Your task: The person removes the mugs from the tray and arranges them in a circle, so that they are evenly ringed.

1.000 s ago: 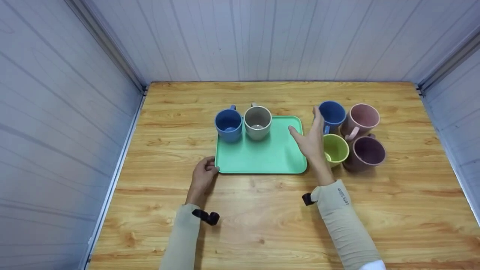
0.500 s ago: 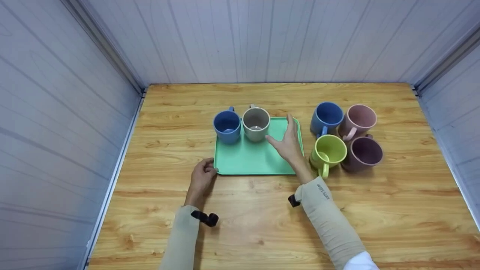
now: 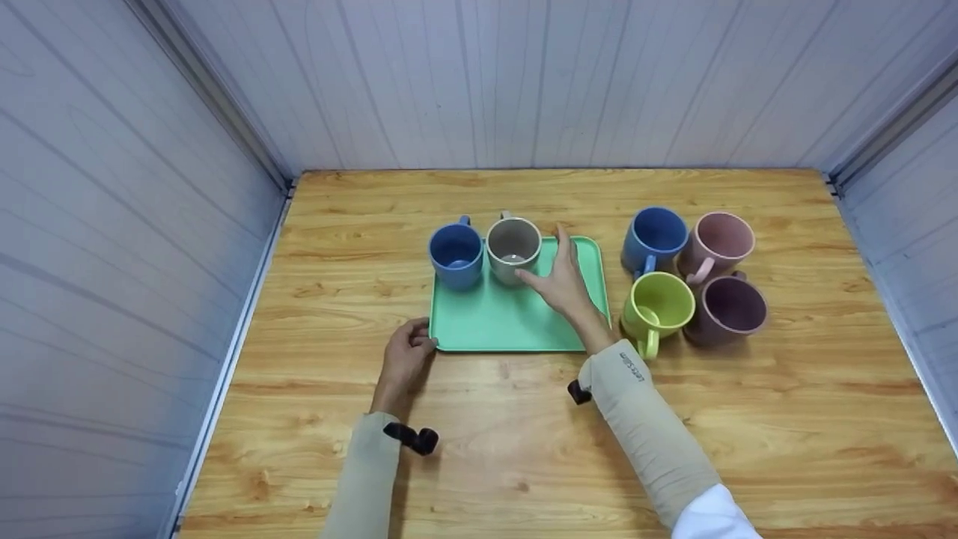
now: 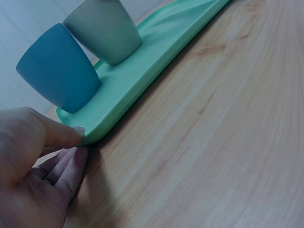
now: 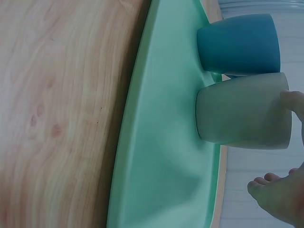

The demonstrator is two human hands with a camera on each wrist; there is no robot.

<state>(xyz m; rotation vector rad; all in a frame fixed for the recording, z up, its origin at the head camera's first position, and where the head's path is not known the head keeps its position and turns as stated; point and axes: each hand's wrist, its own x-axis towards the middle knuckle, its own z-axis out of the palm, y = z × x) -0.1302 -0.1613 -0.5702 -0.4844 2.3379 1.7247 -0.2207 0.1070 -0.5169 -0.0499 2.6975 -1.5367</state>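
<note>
On the green tray point(image 3: 479, 326) stand a blue mug point(image 3: 459, 278) at the back left corner and a grey mug point(image 3: 503, 268) beside it, handles pointing to the back. My left hand point(image 3: 405, 355) pinches the tray's front left corner; the left wrist view has the thumb on the rim and the curled fingers point(image 4: 71, 168) beneath it. My right hand point(image 3: 563, 286) is spread over the tray, just right of the grey mug. Its thumb tip comes right at that mug's rim, while the other fingers stay apart from the mug, as the right wrist view shows.
To the right of the tray, a second blue mug point(image 3: 654, 232), a pink mug point(image 3: 721, 236), a yellow-green mug point(image 3: 658, 303) and a dark purple mug point(image 3: 726, 311) cluster on the wooden table point(image 3: 494, 442). Panel walls point(image 3: 486, 82) enclose the back and sides.
My right hand has travelled left, from beside the right-hand blue and yellow-green mugs, across the tray to the grey mug. The left hand keeps its place at the tray corner.
</note>
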